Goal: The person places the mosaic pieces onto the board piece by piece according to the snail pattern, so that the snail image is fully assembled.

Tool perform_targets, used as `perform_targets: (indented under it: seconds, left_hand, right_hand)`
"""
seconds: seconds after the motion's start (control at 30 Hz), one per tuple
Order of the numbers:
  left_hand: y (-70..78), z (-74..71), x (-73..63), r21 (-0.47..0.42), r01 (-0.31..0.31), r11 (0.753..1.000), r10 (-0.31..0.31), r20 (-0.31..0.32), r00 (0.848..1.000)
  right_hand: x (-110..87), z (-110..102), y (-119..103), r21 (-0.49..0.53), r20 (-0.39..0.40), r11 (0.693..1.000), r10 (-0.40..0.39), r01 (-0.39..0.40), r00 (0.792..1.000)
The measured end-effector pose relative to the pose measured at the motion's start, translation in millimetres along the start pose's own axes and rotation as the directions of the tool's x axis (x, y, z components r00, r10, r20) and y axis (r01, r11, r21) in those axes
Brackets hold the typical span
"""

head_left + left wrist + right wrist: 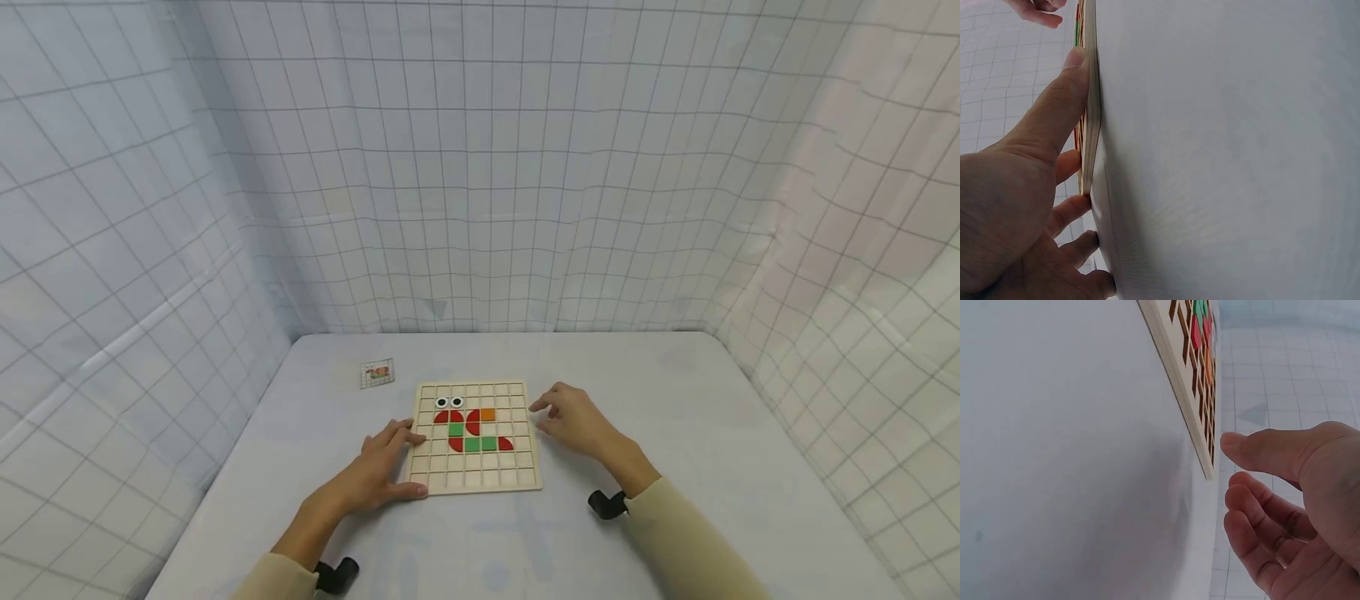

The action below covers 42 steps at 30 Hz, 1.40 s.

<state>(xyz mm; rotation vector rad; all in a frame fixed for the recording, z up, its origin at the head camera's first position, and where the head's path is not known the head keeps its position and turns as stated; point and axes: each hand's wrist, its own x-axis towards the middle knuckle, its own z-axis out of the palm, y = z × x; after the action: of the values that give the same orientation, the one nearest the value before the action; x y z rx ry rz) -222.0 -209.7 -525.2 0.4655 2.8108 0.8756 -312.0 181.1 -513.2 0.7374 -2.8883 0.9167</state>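
A wooden grid board [472,479] lies on the white table. On it sit two round eye tiles [457,402], red curved tiles [473,422], several green square tiles [472,445] and an orange square tile [487,414]. My left hand [381,472] rests on the board's left side, thumb [1054,106] over the near corner and fingers spread along the edge. Just off the board's right edge hovers my right hand [577,423], fingers loosely bent. In the right wrist view, nothing shows between its thumb [1260,450] and fingers.
A small picture card [377,373] showing a similar coloured figure lies beyond the board, to the left. White grid-patterned cloth [487,183] hangs at the back and both sides of the table [637,367]. Black wrist devices [606,505] sit at both sleeves.
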Motion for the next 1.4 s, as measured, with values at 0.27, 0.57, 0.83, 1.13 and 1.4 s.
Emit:
perform_targets:
  seconds: [0.27,0.57,0.83,1.13,1.4]
  left_hand:
    - [0.4,0.1,-1.3,0.004,0.001,1.0,-0.001,-0.007,1.0]
    - [0.8,-0.8,-1.4,-0.001,-0.008,1.0,0.008,-0.003,1.0]
    - [1.5,-0.3,-1.0,-0.003,-0.006,1.0,0.006,-0.004,1.0]
    - [0.4,1.6,1.1,-0.003,-0.007,1.0,0.007,-0.001,1.0]
    - [0.7,0.1,0.1,0.0,-0.005,1.0,0.005,-0.005,1.0]
  right_hand:
    - [-25.9,-21.8,32.0,-0.052,-0.021,0.998,0.031,-0.032,0.999]
    - [-47.7,-39.4,57.2,-0.085,-0.007,0.992,0.095,-0.095,0.995]
    - [-60.5,-42.1,69.9,-0.077,0.008,0.993,0.087,-0.086,0.996]
    - [-67.1,-46.3,75.0,-0.018,0.03,0.996,0.083,-0.083,0.996]
    - [-62.2,-43.0,77.2,-0.039,0.031,0.999,0.03,-0.028,0.999]
